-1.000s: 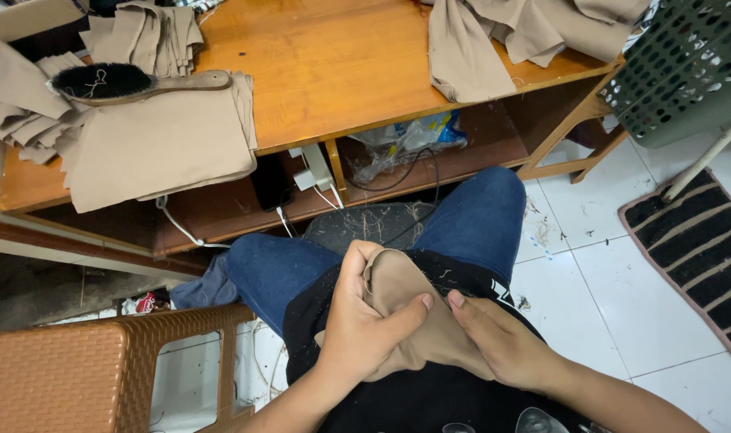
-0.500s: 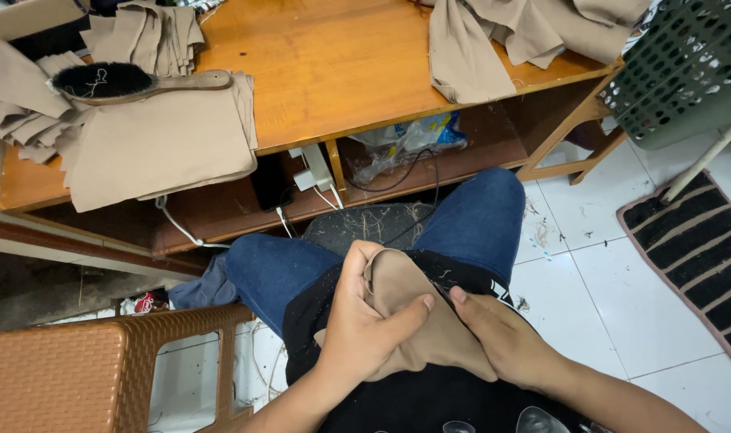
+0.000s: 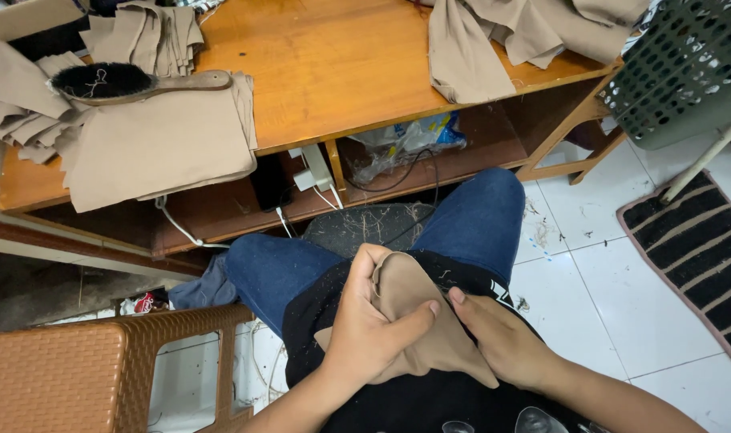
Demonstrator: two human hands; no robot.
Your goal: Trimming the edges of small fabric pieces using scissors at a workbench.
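I sit with a small beige piece of cloth point(image 3: 409, 293) on my lap, over a black apron and blue jeans. My left hand point(image 3: 365, 333) grips the cloth from the left, thumb stretched across its front and fingers curled over its top edge. My right hand point(image 3: 502, 341) lies against the cloth's right side, with the thumb touching the fabric and the fingers tucked under it. The lower tip of the cloth points down between my wrists.
A wooden table point(image 3: 341, 72) stands ahead with folded beige cloth stacks point(image 3: 161, 140), a black brush point(image 3: 125, 80) and loose beige pieces point(image 3: 494, 40). Cables and a power strip point(image 3: 313, 168) lie on its lower shelf. A brown wicker stool point(image 3: 101, 369), green basket point(image 3: 686, 64) and striped mat point(image 3: 702, 248) surround me.
Both hands stay on the cloth in my lap. My left thumb has shifted slightly across the fabric; the cloth's shape has barely changed.
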